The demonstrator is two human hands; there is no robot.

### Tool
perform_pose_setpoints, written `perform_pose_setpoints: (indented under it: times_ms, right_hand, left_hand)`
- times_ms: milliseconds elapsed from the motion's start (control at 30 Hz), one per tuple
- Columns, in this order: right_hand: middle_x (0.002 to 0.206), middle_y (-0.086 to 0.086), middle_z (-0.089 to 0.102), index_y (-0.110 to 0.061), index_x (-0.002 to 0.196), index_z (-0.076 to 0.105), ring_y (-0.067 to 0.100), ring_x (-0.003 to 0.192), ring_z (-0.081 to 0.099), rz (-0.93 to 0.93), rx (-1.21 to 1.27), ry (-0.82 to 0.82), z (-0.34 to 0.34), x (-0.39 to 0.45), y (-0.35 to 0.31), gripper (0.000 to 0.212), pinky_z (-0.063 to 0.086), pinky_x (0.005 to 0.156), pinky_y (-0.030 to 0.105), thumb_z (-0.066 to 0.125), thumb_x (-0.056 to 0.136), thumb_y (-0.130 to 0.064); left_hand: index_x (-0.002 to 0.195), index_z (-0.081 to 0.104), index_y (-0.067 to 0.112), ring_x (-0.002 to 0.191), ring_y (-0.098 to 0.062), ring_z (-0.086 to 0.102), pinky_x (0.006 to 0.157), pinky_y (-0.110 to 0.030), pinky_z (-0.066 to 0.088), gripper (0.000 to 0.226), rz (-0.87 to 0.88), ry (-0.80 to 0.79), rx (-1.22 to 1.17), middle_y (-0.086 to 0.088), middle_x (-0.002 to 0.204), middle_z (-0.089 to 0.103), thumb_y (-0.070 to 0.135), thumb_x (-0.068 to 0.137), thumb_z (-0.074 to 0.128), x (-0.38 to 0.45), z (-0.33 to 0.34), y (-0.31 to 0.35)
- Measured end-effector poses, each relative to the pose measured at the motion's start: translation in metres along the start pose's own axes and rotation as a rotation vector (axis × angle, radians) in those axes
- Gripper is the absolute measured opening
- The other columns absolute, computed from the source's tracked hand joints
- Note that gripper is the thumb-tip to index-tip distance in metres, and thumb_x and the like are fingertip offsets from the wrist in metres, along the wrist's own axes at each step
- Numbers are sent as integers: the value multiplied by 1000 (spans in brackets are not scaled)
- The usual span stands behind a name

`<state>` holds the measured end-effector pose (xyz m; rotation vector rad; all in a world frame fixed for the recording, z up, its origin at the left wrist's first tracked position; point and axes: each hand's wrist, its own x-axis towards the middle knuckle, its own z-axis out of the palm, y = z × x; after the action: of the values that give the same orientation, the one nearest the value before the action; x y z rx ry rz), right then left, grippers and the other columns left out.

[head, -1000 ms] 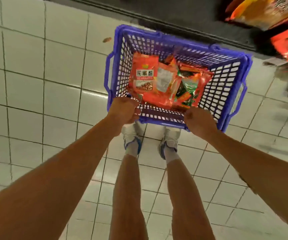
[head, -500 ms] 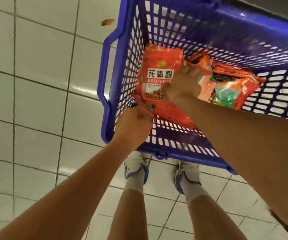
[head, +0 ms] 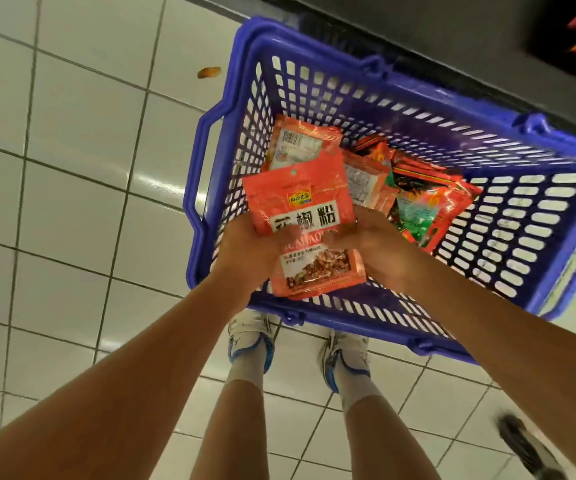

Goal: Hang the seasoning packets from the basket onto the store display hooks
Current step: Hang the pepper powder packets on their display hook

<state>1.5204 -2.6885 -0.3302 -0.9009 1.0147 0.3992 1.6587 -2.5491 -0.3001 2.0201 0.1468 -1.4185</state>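
Above the blue plastic lattice basket (head: pixel 529 216), both hands gripping one orange-red foil seasoning packet (head: pixel 305 216): left hand (head: pixel 255 247) and right hand (head: pixel 371 244) pinching its middle, fingers curled. Long axis pointing away, hang-hole at far end, ready for a hook.

Both hands, left (head: pixel 245 251) and right (head: pixel 376 247), hold a red packet (head: pixel 311 216) above the blue basket (head: pixel 487 209).
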Motion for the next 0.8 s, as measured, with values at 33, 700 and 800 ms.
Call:
perform_pose_setpoints:
  times_ms: [33, 700, 800]
  right_hand:
    - [110, 4, 77, -16, 108, 73, 25, 105, 72, -13, -78, 56, 0, -1, -1, 29, 52, 100, 50, 77, 81, -11]
    - [129, 13, 64, -15, 135, 57, 33, 116, 61, -316, -1432, 251, -39, 5, 31, 36, 49, 96, 40, 47, 104, -29]
    - [91, 13, 69, -4, 120, 65, 25, 71, 63, -228, -1011, 461, -47, -14, 13, 27, 44, 58, 24, 47, 104, -18]
  left_hand:
    - [96, 72, 30, 86, -12, 76, 70, -30, 61, 13, 25, 25, 3, 11, 93, 77, 19, 90, 74, -2, 2, 1]
    - [99, 61, 38, 72, 2, 64, 49, -14, 47, 13, 133, 161, 92, 20, 82, 66, 25, 99, 61, -9, -4, 6]
    - [92, 64, 40, 76, -1, 68, 58, -21, 51, 19, 94, 128, 54, 21, 80, 70, 22, 97, 63, -28, -5, 21]
